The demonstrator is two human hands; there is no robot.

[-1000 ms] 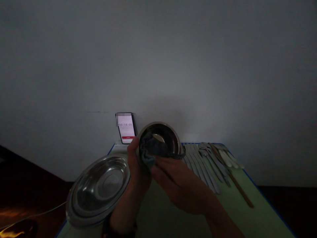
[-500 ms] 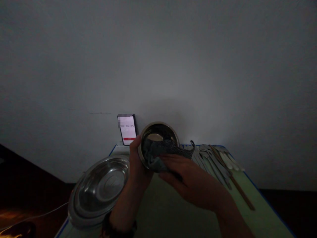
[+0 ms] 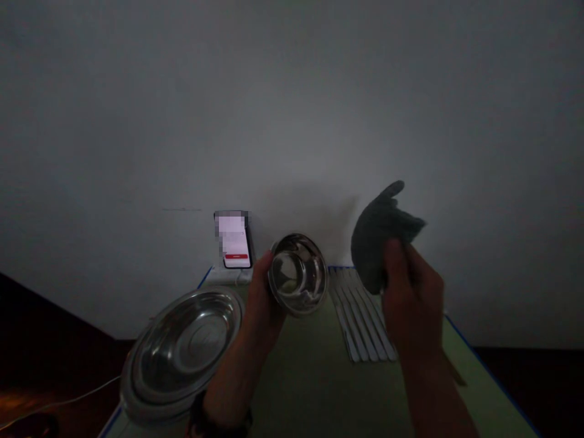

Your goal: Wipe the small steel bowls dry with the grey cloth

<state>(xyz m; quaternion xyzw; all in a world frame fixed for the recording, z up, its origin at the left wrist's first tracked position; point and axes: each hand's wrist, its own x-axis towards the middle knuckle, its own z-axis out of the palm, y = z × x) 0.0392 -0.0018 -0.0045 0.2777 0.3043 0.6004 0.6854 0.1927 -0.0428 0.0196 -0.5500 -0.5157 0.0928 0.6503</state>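
Observation:
A small shiny metal bowl is tilted toward me above the table, its inside showing. My left hand is closed round the bowl's left side, thumb at the rim. To the right, my right hand grips a dark grey cloth, lifted clear of the bowl and blurred by motion. Beneath the cloth and hand, several metal table knives lie side by side on the table. The right hand and forearm hide most of what lies farther right.
Nested large metal basins stand on the table's left side. A lit phone leans against the grey wall at the back. The green tabletop has blue edges. Part of a wooden stick shows beside my right forearm.
My right hand has pulled the cloth out of the bowl and moved it up and to the right. The left hand still holds the bowl, turned slightly. More of the knives now show.

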